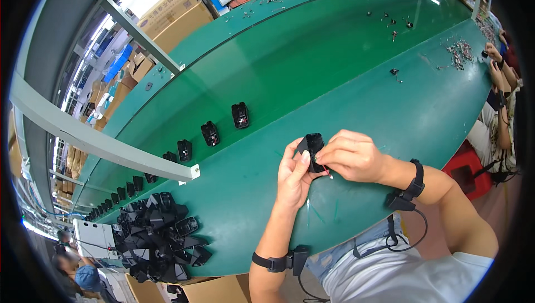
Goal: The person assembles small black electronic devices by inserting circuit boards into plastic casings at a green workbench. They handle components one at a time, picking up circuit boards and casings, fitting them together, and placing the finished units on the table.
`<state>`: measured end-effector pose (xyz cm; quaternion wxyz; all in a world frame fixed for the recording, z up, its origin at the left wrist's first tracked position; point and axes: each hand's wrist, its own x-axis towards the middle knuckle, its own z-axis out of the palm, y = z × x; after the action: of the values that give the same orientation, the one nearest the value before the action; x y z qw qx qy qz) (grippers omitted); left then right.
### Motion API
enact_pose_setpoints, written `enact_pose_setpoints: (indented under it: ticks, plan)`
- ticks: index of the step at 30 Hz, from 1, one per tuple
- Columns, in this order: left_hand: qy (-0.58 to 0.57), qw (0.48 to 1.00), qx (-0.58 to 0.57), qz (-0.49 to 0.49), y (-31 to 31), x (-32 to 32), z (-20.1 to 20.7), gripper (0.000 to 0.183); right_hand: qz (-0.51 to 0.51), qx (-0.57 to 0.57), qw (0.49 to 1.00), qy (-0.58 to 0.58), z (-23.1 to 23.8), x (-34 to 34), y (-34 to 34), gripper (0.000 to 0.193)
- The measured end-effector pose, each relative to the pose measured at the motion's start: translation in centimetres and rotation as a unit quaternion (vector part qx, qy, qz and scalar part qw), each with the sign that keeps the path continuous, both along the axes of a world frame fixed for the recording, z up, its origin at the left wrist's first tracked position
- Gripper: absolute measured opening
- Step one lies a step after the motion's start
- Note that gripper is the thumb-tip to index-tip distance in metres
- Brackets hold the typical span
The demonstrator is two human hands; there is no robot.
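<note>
Above the green bench, my left hand (292, 176) grips a small black plastic housing (314, 141), its open side turned up, thumb along its near left side. My right hand (353, 156) reaches in from the right with fingers pinched together at the housing's edge. What lies between those fingertips is too small to make out. A thin red wire with a pale end (331, 176) hangs out below the housing, just under my right fingers. The inside of the housing is partly hidden by my fingers.
A heap of black housings (153, 236) lies at the bench's left. Several housings with parts inside, one of them a black housing (240, 115), line the green belt (312, 74). A metal post (111, 136) crosses the left. Small wired parts (460, 53) lie far right, near another person's hands (493, 58).
</note>
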<state>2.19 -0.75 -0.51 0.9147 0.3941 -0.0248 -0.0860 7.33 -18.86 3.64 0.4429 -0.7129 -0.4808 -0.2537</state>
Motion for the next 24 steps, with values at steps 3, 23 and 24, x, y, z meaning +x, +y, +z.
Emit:
enact_pose_setpoints:
  ticks: [3,23,24]
  plan:
    - [-0.010,1.000,0.002,0.010,-0.5,-0.1,0.2,0.046,0.014,0.037,0.995,0.088,-0.3,-0.2,-0.1,0.013]
    - [-0.037,0.997,0.009,0.060,-0.8,-0.4,0.1,0.048,0.022,0.087,0.987,0.129,-0.1,-1.0,0.4,0.011]
    - [-0.038,0.997,0.023,0.063,-1.0,-0.4,0.3,0.048,0.020,0.094,0.980,0.174,-0.3,-1.2,0.5,0.010]
